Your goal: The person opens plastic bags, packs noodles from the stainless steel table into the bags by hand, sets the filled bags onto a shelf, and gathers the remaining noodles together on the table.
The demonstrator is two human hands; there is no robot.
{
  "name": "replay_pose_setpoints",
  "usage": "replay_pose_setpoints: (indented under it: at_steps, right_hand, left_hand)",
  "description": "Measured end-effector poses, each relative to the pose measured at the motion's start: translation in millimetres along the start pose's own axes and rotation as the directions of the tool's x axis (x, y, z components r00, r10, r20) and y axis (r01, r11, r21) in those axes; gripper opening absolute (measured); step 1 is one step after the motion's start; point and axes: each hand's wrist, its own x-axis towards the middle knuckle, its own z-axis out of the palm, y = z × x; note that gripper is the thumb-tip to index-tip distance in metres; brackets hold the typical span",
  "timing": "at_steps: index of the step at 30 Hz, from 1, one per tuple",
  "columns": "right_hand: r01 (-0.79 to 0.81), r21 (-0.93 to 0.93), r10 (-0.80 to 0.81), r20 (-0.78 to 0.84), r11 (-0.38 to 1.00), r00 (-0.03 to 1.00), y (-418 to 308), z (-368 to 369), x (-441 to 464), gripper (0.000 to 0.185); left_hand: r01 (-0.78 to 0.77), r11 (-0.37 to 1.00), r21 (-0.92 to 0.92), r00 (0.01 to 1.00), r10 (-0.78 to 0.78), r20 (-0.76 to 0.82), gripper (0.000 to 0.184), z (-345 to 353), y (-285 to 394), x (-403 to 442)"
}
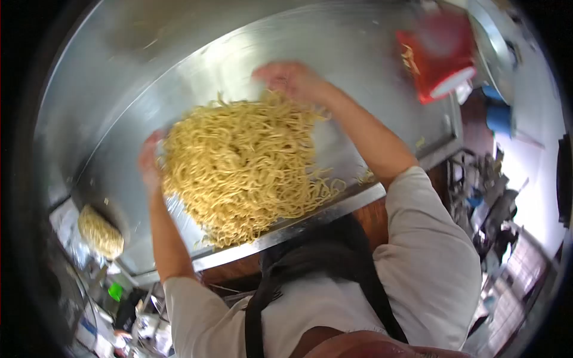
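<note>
A large heap of yellow noodles point(245, 161) lies on the metal table point(221, 56), close to its front edge. My left hand point(150, 160) is at the heap's left side, its fingers pointing away from me and smeared by motion. At the far right corner of the heap is my right hand point(292, 80), the palm over or against the noodles and the blurred fingers reaching left. Whether either hand grips any noodles cannot be made out. A few loose strands point(364, 175) lie by the front edge, right of the heap.
A red bag point(439, 65) with some noodles at its opening stands at the table's right. Packed noodles in clear plastic point(100, 231) sit at the left corner. Beyond the right edge are a blue container point(499, 118) and cluttered equipment. The table's front rim point(298, 225) is raised.
</note>
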Motion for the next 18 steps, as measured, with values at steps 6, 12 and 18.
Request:
replay_pose_setpoints:
  at_steps: [6,12,18]
  right_hand:
    - [-0.106,-0.518,-0.029,-0.246,0.849,0.969,56.9,107.1,8.8,0.05]
    - [-0.217,-0.317,0.072,-0.412,0.923,0.908,49.3,-1.8,-103.7,0.05]
    - [-0.555,-0.773,-0.317,-0.633,0.306,0.706,135.9,-180.5,-188.9,0.04]
  left_hand:
    - [0.153,0.988,0.0,0.981,-0.151,-0.122,0.056,50.9,-10.6,15.4]
    - [0.3,0.948,-0.102,0.925,-0.263,0.273,0.055,60.4,39.5,18.8]
    - [0.08,0.97,0.23,0.996,-0.072,-0.045,0.052,59.9,44.1,43.1]
